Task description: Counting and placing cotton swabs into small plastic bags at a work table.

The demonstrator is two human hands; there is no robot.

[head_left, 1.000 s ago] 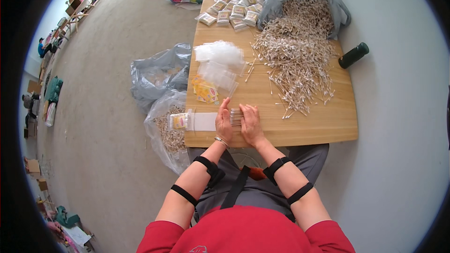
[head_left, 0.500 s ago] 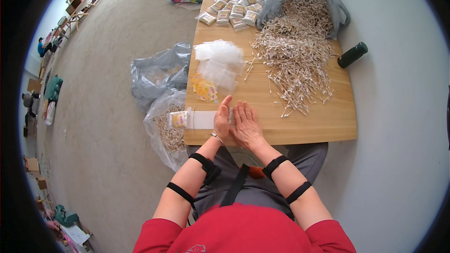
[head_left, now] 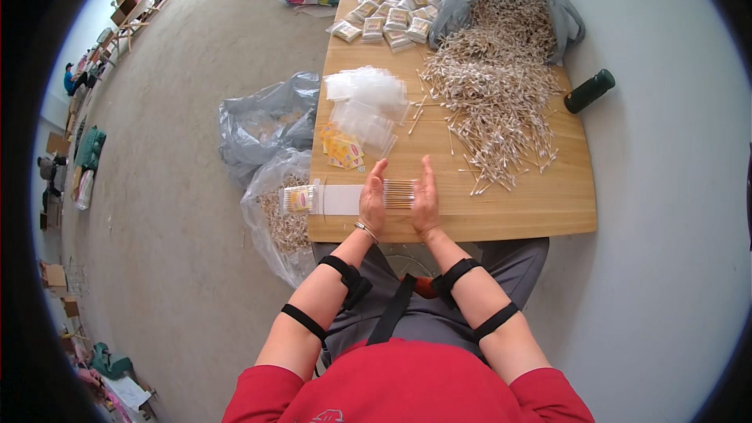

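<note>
A flat row of cotton swabs (head_left: 399, 194) lies on the wooden table (head_left: 517, 215) at its near edge, sticks running left to right. On edge at the left ends of the swabs stands my left hand (head_left: 371, 202), fingers stretched out. My right hand (head_left: 425, 200) stands the same way along their right ends, so the row sits between both palms. From under or beside my left hand a white strip (head_left: 341, 200) reaches left. At its far end is a clear packet (head_left: 298, 199) of swabs with a yellow card, at the table's left edge.
A big heap of loose swabs (head_left: 501, 94) spills from a grey plastic bag (head_left: 576, 19). Clear empty bags (head_left: 366, 86) and yellow cards (head_left: 341, 147) lie left of it; filled packets (head_left: 395, 16) are farther back. A dark green bottle (head_left: 589, 92) is at the right edge. Plastic sacks (head_left: 266, 117) stand left.
My right hand has turned from lying flat over the swabs to standing on edge at their right ends, uncovering the row. My left hand has hardly moved.
</note>
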